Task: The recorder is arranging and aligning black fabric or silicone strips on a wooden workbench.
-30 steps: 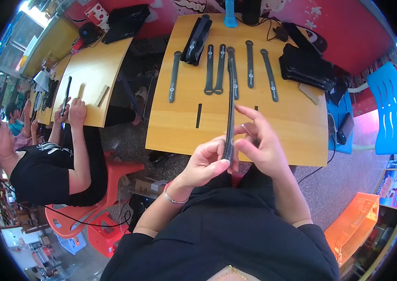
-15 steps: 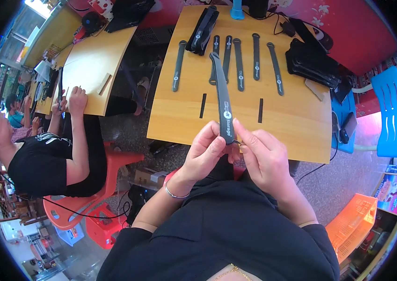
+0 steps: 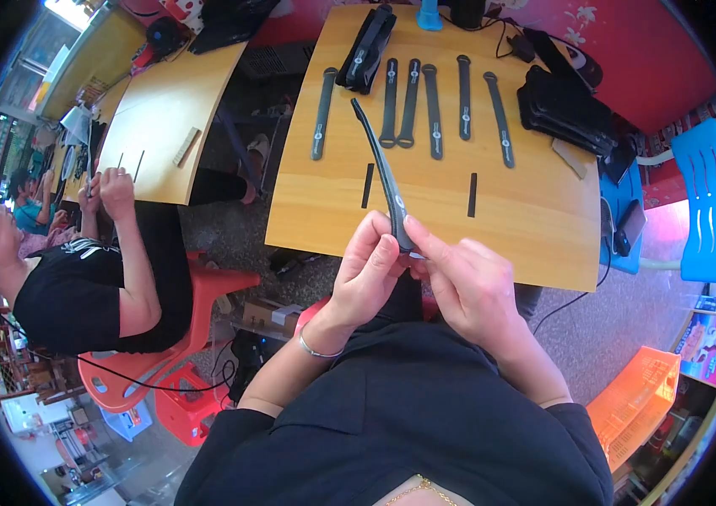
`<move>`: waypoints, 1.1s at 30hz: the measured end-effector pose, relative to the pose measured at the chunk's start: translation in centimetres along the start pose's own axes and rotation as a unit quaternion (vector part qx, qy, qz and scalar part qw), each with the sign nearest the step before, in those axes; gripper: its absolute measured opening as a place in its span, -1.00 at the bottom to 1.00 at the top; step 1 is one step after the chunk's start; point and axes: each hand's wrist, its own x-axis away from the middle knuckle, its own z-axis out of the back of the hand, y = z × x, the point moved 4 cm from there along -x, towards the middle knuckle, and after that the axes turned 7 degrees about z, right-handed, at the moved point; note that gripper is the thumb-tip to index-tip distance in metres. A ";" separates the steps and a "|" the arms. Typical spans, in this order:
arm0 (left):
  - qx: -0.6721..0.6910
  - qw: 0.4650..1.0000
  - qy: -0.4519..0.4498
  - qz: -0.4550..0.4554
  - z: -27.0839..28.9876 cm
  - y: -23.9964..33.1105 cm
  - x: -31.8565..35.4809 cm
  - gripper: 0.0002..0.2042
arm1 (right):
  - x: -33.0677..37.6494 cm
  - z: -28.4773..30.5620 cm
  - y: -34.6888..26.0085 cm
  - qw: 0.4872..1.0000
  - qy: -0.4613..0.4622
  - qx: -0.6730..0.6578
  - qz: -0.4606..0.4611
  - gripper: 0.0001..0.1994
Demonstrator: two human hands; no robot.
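Observation:
A dark grey fabric strap (image 3: 385,171) stands up on edge above the near side of the wooden table (image 3: 316,207). My left hand (image 3: 364,277) pinches its lower end between thumb and fingers. My right hand (image 3: 474,285) is closed at the same end, its thumb and index finger pressed to the strap; the other fingertips are partly hidden. Beyond my hands several similar straps (image 3: 433,114) lie spread in a row, each with a loop at one end. Two short black strips (image 3: 367,186) lie nearer to me, left and right of the held strap.
A bundle of black straps (image 3: 364,52) sits at the far left of the table, a black pile (image 3: 562,110) at the right. A blue stand (image 3: 429,15) is at the back. Another person (image 3: 79,291) works at the left table (image 3: 159,110). An orange crate (image 3: 632,405) stands at right.
The held strap has turned edge-on and its top has swung left. Both hands stay at its lower end. At the left table the other person's hands have shifted left.

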 end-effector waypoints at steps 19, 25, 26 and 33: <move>-0.138 0.984 0.058 -0.094 -0.2 0.6 0.2 -0.88 | 0.1 -1.2 0.5 0.976 -0.001 -0.190 -0.103 -0.52; -0.156 0.981 0.044 -0.106 0.0 0.5 0.3 -0.91 | 0.2 -1.5 0.6 0.982 -0.009 -0.161 -0.100 -0.53; -0.166 0.979 0.047 -0.110 0.0 0.5 0.2 -0.91 | 0.1 -1.6 0.5 0.984 -0.007 -0.150 -0.093 -0.53; -0.223 0.966 0.049 -0.123 0.1 0.7 0.3 -0.92 | 0.2 -1.8 0.6 0.973 0.017 -0.195 -0.123 -0.59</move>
